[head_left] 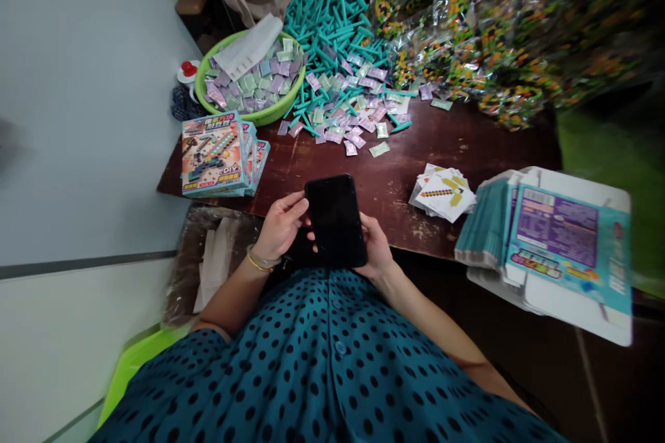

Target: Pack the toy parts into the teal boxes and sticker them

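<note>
A black smartphone (337, 221) with a dark screen is held upright over the table's front edge, close to my body. My left hand (283, 223) grips its left side, thumb at the edge and fingers partly behind it. On the other side, my right hand (375, 246) is wrapped round the lower right edge, most of its fingers hidden behind the phone. Left of the phone lies a stack of printed boxes (212, 154). To the right is a small pile of picture cards (445, 194).
A green basket (264, 114) of small sachets stands at the back left. Behind the table's middle lie teal plastic sticks (332, 14) and loose sachets (358, 131). Clear bags of colourful pieces (467, 34) fill the back right. Flattened cartons (566, 242) overhang the right front edge.
</note>
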`<state>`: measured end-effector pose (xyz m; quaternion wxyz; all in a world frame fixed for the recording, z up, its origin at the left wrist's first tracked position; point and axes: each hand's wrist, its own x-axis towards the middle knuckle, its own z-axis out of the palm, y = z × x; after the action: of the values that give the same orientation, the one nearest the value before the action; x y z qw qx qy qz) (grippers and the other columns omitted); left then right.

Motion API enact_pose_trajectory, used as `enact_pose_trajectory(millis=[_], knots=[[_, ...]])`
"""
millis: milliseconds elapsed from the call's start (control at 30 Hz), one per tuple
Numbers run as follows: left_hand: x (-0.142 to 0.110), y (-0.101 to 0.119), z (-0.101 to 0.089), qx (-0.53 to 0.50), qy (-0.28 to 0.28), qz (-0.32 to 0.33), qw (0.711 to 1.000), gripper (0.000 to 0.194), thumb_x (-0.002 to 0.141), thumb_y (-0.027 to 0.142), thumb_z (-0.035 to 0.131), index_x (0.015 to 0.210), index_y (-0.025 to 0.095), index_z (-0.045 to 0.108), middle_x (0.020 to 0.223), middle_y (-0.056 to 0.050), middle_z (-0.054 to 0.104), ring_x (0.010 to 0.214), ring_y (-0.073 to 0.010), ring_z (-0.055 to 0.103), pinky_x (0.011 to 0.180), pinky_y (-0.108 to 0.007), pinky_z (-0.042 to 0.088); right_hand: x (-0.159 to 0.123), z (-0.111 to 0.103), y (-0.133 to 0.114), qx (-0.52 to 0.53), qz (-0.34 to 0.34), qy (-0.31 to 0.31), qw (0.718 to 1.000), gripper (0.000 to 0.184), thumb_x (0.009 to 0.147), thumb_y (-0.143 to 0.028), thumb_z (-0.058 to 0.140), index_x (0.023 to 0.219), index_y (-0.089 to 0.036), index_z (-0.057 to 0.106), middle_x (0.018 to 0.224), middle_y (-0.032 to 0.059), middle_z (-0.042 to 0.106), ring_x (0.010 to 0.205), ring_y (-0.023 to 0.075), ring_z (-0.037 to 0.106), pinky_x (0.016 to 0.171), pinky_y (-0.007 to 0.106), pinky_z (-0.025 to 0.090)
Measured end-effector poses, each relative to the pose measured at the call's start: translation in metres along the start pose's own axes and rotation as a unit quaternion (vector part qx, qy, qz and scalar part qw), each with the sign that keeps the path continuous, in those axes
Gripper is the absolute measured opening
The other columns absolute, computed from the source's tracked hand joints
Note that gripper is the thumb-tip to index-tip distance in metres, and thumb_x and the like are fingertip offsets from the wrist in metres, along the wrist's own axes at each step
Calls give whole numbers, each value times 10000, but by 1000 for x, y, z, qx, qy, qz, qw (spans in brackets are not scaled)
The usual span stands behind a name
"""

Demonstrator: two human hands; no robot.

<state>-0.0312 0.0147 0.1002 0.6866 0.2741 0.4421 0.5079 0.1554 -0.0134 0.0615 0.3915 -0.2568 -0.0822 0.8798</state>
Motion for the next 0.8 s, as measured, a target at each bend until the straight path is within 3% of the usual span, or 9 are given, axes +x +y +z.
enact_pose_trajectory(millis=[133,367,633,800], knots=[[3,-1,1,-4,19,-14,1000,393,667,397,927,950,164,787,656,13,644,532,-86,527,460,-203,410,2,-4,4,6,-2,19,1000,384,906,-552,548,1020,-238,739,1067,62,791,1207,312,682,1096,580,488],[3,-1,0,-1,31,-27,999,438,630,412,943,948,164,773,745,6,697,529,-71,521,470,-200,426,2,3,5,-22,15,0,1000,526,926,-605,449,1210,-231,685,1188,94,760,1235,326,664,1074,596,491],[4,0,0,-1,36,-24,999,469,613,405,951,967,160,763,731,12,693,519,-71,526,445,-190,419,0,7,5,-27,18,5,999,570,916,-630,448,1265,-225,645,1208,117,752,1228,353,665,1056,627,493],[-1,-16,1,17,33,-41,998,498,686,571,882,954,183,722,657,27,652,452,-90,507,367,-201,362,2,7,7,-12,19,15,1000,551,925,-612,460,1284,-236,642,1220,105,753,1224,353,671,1041,627,509]])
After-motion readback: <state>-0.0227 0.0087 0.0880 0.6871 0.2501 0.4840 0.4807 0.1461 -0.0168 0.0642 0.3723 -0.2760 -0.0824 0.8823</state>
